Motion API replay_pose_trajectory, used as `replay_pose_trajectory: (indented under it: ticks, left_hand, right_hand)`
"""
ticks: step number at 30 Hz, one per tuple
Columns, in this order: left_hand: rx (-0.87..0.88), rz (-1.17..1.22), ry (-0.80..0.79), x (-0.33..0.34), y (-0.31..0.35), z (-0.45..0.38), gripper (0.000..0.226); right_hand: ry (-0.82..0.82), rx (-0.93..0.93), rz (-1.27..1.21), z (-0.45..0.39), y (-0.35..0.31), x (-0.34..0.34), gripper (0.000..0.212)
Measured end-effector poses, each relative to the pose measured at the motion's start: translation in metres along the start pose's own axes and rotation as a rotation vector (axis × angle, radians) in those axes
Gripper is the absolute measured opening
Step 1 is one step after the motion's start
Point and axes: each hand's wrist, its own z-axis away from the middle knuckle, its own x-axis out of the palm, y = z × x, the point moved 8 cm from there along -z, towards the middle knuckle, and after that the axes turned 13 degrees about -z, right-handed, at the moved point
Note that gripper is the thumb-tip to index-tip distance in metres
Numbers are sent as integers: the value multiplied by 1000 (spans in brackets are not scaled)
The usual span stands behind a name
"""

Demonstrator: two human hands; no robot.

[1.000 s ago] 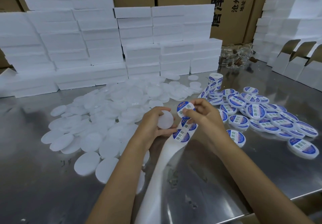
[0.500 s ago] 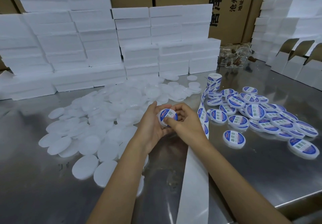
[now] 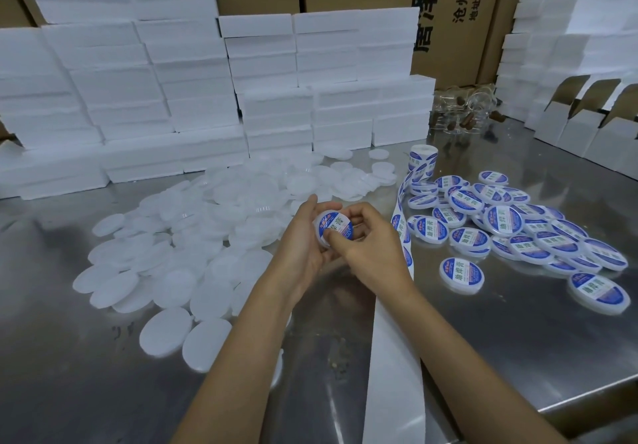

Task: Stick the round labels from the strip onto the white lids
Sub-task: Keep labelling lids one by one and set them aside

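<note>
My left hand grips a white lid that carries a round blue-and-white label, held above the steel table. My right hand curls around the lid from the right, its thumb pressing on the label's lower edge. The label strip runs from a small roll past my right wrist, and its bare white backing trails toward the near table edge. A pile of plain white lids lies to the left. Several labelled lids lie to the right.
Stacks of white foam blocks line the back of the table, with brown cartons behind. Folded white boxes stand at the right. Clear jars lie at the back right. The table's near right edge is close.
One second ago my right hand held a peeled label beside the bare lid. It then laid the label on the lid, and now its thumb presses the label down.
</note>
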Motion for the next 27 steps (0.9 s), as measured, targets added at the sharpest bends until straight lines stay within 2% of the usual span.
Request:
replay_pose_trajectory:
  ticks: [5, 8, 10, 14, 19, 24, 27]
  left_hand:
    - [-5, 23, -12, 0, -2, 0, 49]
    - [-17, 62, -11, -2, -4, 1, 50]
    - [-19, 131, -21, -3, -3, 3, 49]
    - [-14, 251, -72, -1, 0, 4, 49]
    - [-7, 285, -141, 4, 1, 5, 49]
    - [-17, 289, -144, 4, 1, 6, 47]
    - [-33, 302, -148, 8, 0, 8, 47]
  right_hand:
    - [31, -110, 146, 5, -8, -1, 29]
    - [39, -112, 158, 6, -8, -2, 54]
    - [47, -99, 206, 6, -7, -6, 63]
    - [65, -126, 325, 6, -9, -8, 58]
    - [38, -158, 458, 5, -12, -6, 53]
    - [46, -242, 450, 4, -16, -8, 43]
    - [59, -231, 463, 3, -14, -11, 36]
